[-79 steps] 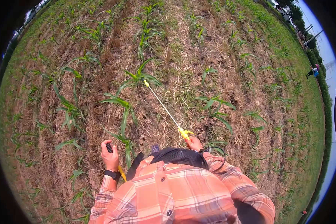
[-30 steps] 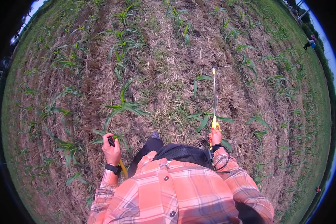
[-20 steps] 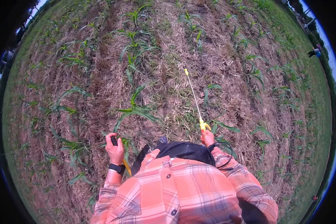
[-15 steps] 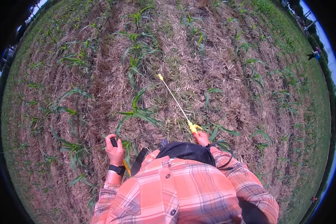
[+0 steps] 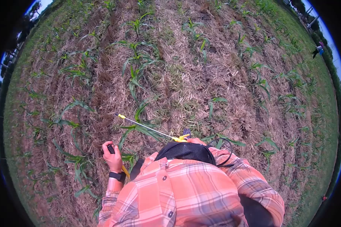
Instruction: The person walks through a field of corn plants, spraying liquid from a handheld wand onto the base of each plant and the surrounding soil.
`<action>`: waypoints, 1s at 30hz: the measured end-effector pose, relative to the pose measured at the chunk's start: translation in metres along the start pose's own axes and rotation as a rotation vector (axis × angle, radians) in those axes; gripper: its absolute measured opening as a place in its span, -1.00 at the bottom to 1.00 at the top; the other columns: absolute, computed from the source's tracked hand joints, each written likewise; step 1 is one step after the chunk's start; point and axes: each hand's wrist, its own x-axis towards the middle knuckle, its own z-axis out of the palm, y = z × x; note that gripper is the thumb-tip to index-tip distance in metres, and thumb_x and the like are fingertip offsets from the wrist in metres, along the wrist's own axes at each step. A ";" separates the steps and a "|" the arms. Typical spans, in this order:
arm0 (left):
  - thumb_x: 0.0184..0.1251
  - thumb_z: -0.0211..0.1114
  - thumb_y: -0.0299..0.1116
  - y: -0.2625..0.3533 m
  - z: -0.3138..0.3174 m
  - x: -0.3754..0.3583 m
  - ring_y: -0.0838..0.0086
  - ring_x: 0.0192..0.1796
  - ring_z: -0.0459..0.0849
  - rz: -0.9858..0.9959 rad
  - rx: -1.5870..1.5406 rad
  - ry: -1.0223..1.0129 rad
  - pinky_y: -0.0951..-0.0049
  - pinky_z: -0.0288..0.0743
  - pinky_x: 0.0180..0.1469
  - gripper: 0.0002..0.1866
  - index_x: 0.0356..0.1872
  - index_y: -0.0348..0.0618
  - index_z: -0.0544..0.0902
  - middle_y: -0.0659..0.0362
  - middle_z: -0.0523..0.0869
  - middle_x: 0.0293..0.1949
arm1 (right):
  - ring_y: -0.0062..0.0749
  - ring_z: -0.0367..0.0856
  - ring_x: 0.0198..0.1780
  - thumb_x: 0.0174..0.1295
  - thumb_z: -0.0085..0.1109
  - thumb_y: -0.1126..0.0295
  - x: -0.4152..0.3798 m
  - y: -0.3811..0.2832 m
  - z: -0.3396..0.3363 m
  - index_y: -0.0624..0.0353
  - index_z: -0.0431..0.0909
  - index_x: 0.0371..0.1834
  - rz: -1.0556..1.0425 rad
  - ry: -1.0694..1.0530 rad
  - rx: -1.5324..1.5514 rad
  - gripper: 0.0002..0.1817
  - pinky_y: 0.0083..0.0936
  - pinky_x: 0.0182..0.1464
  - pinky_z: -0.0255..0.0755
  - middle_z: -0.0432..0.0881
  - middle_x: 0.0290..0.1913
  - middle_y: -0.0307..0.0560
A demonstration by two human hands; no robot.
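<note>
My left hand [image 5: 113, 158] is wrapped round the black ribbed grip [image 5: 110, 149] of a yellow lever [image 5: 125, 172], low on the left beside my body. A black band circles that wrist. In front of my waist, my right hand [image 5: 197, 141] closes on the yellow handle of a spray wand [image 5: 151, 129]; black mesh fabric [image 5: 187, 152] partly hides the fingers. The wand's thin tube points forward and left, its yellow nozzle [image 5: 121, 116] over a young maize plant [image 5: 140, 126]. A thin black hose [image 5: 231, 151] loops beside my right forearm.
Rows of young maize plants [image 5: 134, 56] run ahead through dry straw-covered soil [image 5: 174, 87]. More plants [image 5: 77, 160] stand to my left and right. The tip of a shoe [image 5: 187, 132] shows by the wand handle. Another person [image 5: 319, 50] is far off at the right edge.
The wand has swung left and its nozzle is lower and nearer, now over the maize plant at left. The left hand with the lever has shifted slightly down. A shoe tip has come forward.
</note>
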 end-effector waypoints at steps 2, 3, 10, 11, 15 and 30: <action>0.04 0.10 -0.57 -0.001 0.016 0.010 0.61 -0.63 0.41 0.000 0.020 0.006 0.55 0.28 -0.59 -0.79 -0.27 -0.13 0.39 0.26 0.42 -0.62 | -0.33 0.55 -0.24 0.03 0.06 0.15 0.016 0.015 -0.021 0.16 0.47 -0.19 0.010 -0.059 -0.001 -0.64 -0.43 -0.21 0.33 0.57 -0.36 0.04; 0.04 0.11 -0.57 0.002 0.027 0.017 0.61 -0.63 0.41 -0.010 0.039 0.003 0.55 0.28 -0.59 -0.79 -0.27 -0.13 0.39 0.26 0.42 -0.63 | -0.33 0.55 -0.24 0.03 0.06 0.15 0.021 0.016 -0.034 0.16 0.47 -0.19 0.000 -0.054 -0.005 -0.64 -0.43 -0.21 0.33 0.57 -0.36 0.04; 0.02 0.11 -0.57 0.054 0.104 0.056 0.59 -0.66 0.37 0.056 0.042 -0.045 0.52 0.25 -0.59 -0.79 -0.28 -0.13 0.39 0.27 0.38 -0.68 | -0.48 0.49 -0.50 0.09 0.03 0.13 0.040 0.056 -0.105 0.18 0.50 -0.34 0.094 0.345 0.033 -0.68 -0.52 -0.46 0.30 0.52 -0.58 -0.13; 0.02 0.12 -0.57 0.058 0.114 0.060 0.59 -0.66 0.36 0.059 0.051 -0.059 0.52 0.25 -0.59 -0.79 -0.28 -0.13 0.39 0.27 0.38 -0.67 | -0.48 0.49 -0.50 0.09 0.03 0.13 0.044 0.068 -0.114 0.18 0.50 -0.34 0.095 0.349 0.034 -0.68 -0.52 -0.46 0.30 0.52 -0.58 -0.13; 0.02 0.12 -0.57 0.074 0.148 0.072 0.58 -0.66 0.35 0.115 0.085 -0.066 0.52 0.25 -0.59 -0.80 -0.29 -0.14 0.39 0.26 0.38 -0.67 | -0.61 0.32 -0.73 0.13 0.01 0.22 0.047 0.091 -0.149 0.15 0.46 -0.46 0.291 0.544 0.277 -0.78 -0.58 -0.70 0.19 0.44 -0.66 -0.27; -0.06 0.19 -0.45 0.076 0.197 0.138 0.25 -0.55 0.51 0.195 0.215 -0.083 0.36 0.37 -0.46 -0.77 -0.30 -0.10 0.42 0.08 0.48 -0.61 | -0.58 0.22 -0.85 0.11 -0.11 0.34 0.087 0.111 -0.244 0.14 0.31 -0.58 0.424 0.931 0.898 -0.82 -0.61 -0.87 0.09 0.32 -0.76 -0.23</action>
